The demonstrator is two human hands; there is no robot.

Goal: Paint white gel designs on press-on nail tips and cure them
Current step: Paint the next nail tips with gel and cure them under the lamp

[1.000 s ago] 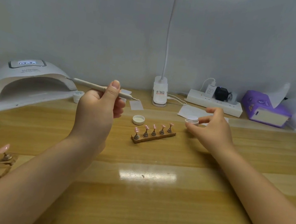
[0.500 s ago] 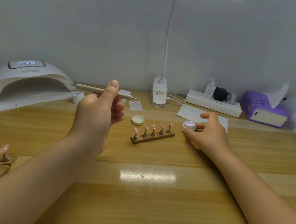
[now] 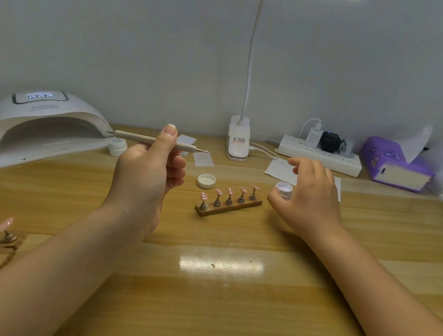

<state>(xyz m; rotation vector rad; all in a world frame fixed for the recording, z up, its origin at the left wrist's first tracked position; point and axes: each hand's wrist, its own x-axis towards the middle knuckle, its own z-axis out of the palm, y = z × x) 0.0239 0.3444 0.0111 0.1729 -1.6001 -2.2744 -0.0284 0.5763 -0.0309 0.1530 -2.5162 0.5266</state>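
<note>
One dotting pen lies horiz, tip pointing R, gripped by L hand; R hand relaxed beside gel pot.

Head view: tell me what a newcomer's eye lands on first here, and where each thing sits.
The left hand stands out first, raised left of centre and holding a dotting pen level, tip pointing right. Just right of it on the wooden table, a small stand of pink nail tips sits beside an open gel pot, which the right hand is touching. The big white curing lamp fills the far left.
</note>
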